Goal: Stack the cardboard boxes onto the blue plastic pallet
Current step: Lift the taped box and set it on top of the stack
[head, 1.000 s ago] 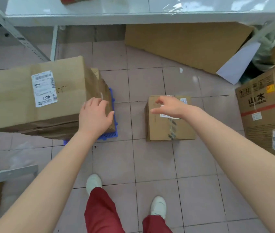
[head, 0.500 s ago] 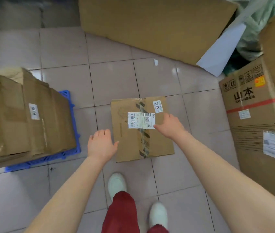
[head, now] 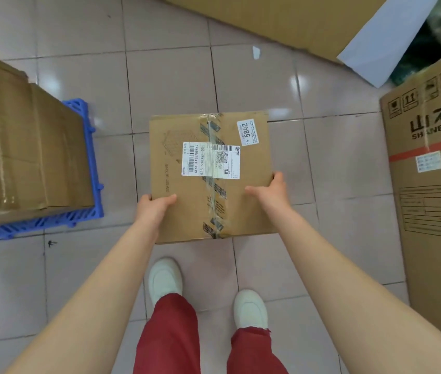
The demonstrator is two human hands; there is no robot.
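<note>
small cardboard box: brown corrugated card, squarish top face, slightly longer front to back than side to side, long axis running away from the person; matte surface, faint printed outline and a line of small text along the left part. clear tape with dark hatched markings down the centre seam, wrinkled near the front edge. white shipping label with barcode and qr code across the seam, text turned sideways; smaller white sticker reading 5842 at the far right corner, tilted. located on or just above the pink tiled floor, glossy with grey grout lines; contact with the tiles cannot be told. directly ahead of white shoes and red trousers. left hand clasping the near left edge, thumb on top, fingers hidden down the side. right hand clasping the near right edge, thumb on top, fingers curled over the side. blue plastic pallet: rigid lattice moulding, open slots along the edge, at left and well apart from the small box. stacked cardboard boxes upon it, worn, creased, taped, one with a white label at the frame edge. tall printed carton at right, icons, red stripe, lettering shanben. flattened cardboard sheet on the floor at the far side, a white panel at its right end.
</note>
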